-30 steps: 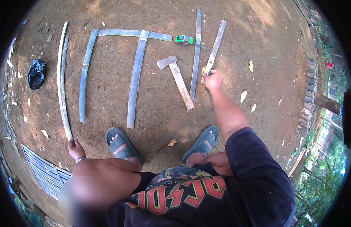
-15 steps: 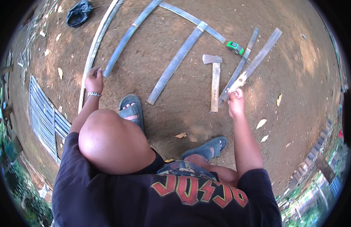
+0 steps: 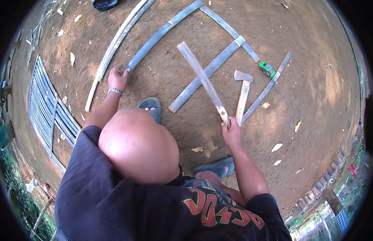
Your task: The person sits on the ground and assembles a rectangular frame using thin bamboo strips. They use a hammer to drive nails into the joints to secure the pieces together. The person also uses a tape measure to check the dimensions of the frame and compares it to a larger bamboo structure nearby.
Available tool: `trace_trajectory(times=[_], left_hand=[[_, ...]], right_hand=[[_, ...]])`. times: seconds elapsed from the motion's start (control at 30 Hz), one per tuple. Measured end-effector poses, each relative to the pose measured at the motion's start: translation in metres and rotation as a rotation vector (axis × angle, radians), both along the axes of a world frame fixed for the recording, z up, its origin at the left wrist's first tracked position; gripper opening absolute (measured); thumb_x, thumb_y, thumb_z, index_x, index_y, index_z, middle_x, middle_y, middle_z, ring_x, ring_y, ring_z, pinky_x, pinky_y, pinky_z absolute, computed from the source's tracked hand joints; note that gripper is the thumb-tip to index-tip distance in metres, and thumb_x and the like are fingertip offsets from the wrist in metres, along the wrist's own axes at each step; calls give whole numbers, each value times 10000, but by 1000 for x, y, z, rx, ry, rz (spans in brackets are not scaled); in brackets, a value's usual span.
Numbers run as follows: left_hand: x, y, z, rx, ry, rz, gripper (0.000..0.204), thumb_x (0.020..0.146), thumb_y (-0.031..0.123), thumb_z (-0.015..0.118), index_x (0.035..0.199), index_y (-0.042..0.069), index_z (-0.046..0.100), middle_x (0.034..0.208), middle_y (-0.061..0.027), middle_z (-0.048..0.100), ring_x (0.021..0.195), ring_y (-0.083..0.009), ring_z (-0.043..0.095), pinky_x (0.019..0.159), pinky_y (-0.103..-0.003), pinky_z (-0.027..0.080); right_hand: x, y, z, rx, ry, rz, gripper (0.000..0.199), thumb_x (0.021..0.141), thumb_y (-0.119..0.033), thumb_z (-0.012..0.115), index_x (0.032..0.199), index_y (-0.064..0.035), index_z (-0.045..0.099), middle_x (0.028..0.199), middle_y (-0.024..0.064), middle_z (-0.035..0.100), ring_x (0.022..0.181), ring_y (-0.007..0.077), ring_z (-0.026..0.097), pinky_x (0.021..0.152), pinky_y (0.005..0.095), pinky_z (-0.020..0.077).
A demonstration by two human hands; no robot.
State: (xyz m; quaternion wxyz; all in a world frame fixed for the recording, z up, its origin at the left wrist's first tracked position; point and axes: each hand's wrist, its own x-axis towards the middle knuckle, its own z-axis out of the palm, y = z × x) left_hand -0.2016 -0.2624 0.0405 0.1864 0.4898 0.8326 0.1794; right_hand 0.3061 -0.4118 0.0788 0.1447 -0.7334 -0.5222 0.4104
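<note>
My right hand is closed around the lower end of a weathered grey wooden stick, pale and chipped near the grip. The stick slants up to the left, passing over a split bamboo strip on the ground. My left hand, with a chain bracelet at the wrist, has its fingers curled at the near end of a long curved bamboo strip. The thumb meets that end; the fingertips are partly hidden. Close to my right hand lies a hatchet with a wooden handle.
A green tape measure lies by another bamboo strip at the right. A shorter strip joins the curved one at the far end. Pale strips lie left, near a bundle of slats. A dark bag is far left.
The stick in my right hand has swung from leaning right to leaning left, and that hand has moved left. My left hand has come against the curved strip's end. The view has shifted.
</note>
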Motion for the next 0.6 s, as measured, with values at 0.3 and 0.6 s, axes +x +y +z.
trace_trajectory(times=[0.3,0.6], left_hand=[[47,-14,28,264,121,-697,309,886,270,758,1123,91,674,1082,-126,668,997,-317,662,898,-446,518],[146,-51,25,-490,48,-1227,542,848,478,754,1134,52,579,1059,-154,701,1068,-349,674,948,-455,499]], right_hand=[[60,-69,-14,-193,-165,46,317,909,-146,678,1199,-48,595,1010,223,694,943,404,687,839,461,528],[133,-106,30,-228,-294,250,309,808,-63,665,1108,-33,596,1049,238,636,1009,431,626,888,474,506]])
